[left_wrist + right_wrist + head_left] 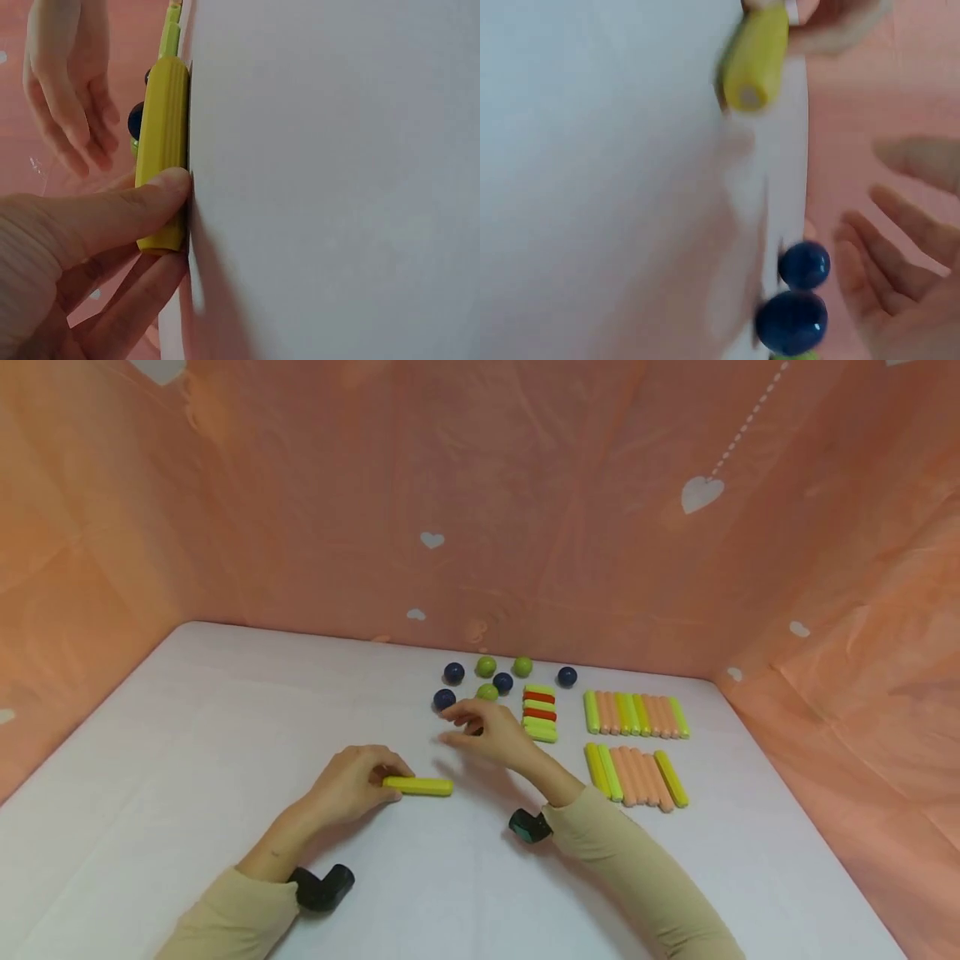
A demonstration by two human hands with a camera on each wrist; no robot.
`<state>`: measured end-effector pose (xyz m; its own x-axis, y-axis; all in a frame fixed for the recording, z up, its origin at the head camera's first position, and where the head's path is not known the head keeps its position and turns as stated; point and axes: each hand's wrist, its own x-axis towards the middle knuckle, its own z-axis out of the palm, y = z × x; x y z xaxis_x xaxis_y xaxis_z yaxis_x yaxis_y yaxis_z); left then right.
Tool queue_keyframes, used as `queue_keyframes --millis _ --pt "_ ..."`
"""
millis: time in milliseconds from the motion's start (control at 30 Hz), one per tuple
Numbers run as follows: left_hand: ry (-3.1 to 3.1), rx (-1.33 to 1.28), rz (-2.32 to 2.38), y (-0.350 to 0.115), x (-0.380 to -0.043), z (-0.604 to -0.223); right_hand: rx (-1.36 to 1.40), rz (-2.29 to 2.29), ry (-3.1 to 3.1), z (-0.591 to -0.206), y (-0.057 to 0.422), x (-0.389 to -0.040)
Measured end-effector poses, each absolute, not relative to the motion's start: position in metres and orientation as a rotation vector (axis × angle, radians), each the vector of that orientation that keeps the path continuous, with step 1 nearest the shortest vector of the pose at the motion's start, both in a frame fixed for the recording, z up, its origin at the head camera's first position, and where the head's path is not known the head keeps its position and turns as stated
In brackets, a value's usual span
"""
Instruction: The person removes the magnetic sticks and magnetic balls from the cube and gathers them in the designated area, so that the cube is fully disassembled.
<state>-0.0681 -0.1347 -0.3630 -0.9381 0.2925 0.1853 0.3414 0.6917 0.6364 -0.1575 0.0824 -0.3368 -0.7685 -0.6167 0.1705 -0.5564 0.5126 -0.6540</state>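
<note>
My left hand [360, 783] pinches one end of a yellow stick [418, 787] that looks like modelling clay. In the left wrist view, the thumb lies across the ridged stick [163, 120] and the fingers are behind it. The stick lies lengthwise on the white table [315, 693], pointing right in the head view. Slightly farther back, my right hand [491, 732] hovers over the table with relaxed, slightly bent fingers and holds nothing. A dark blue ball [444, 699] is just beyond its fingertips. The right wrist view also shows two blue balls, the larger ball [791, 322] in front.
Dark blue and green balls [522, 667] sit at the back. Right of them is a column of short green and red sticks [540, 714]. Farther right are two rows of longer sticks, a back row [636, 714] and a front row [633, 777]. Pink cloth [450, 485] surrounds the table.
</note>
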Motion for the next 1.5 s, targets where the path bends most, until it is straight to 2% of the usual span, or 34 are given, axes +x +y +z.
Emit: queue_keyframes --millis 300,900,1500 --pt "-2.824 -0.571 -1.133 -0.136 -0.075 -0.363 -1.096 -0.970 2.450 -0.353 0.085 -0.133" --pt "-2.840 -0.546 -1.274 -0.151 -0.072 -0.365 -1.043 -1.025 2.425 -0.358 0.083 -0.124" --pt "-2.849 -0.556 -1.146 -0.169 -0.070 -0.361 -0.715 -1.392 2.589 -0.344 0.158 -0.132"
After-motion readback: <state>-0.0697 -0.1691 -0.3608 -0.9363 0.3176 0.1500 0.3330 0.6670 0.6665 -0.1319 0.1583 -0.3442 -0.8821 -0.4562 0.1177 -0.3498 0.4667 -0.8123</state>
